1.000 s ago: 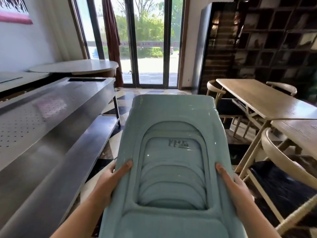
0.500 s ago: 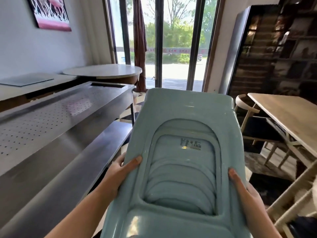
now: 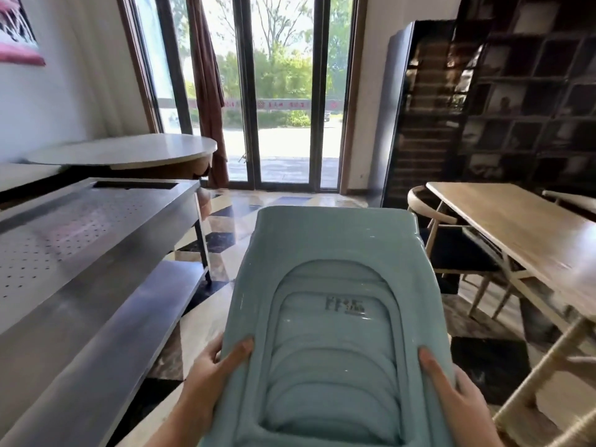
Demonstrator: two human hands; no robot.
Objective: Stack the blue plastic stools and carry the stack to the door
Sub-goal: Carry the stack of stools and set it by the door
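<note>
A stack of pale blue plastic stools (image 3: 335, 269) lies on its side in front of me, seats pointing away, several nested shells visible through the side opening. My left hand (image 3: 213, 369) grips its left edge with the thumb on top. My right hand (image 3: 451, 388) grips the right edge, thumb on top too. The glass door (image 3: 287, 91) stands straight ahead across a patterned tile floor.
A stainless steel counter (image 3: 96, 227) with a lower shelf runs along the left, a round white table (image 3: 129, 151) behind it. On the right are wooden tables (image 3: 516, 221) and light-framed chairs (image 3: 451, 253). A dark cabinet (image 3: 425, 108) stands right of the door. The aisle (image 3: 245, 221) lies between.
The view has swung back to the right and the door appears closer. Both hands keep the same grip on the stool stack.
</note>
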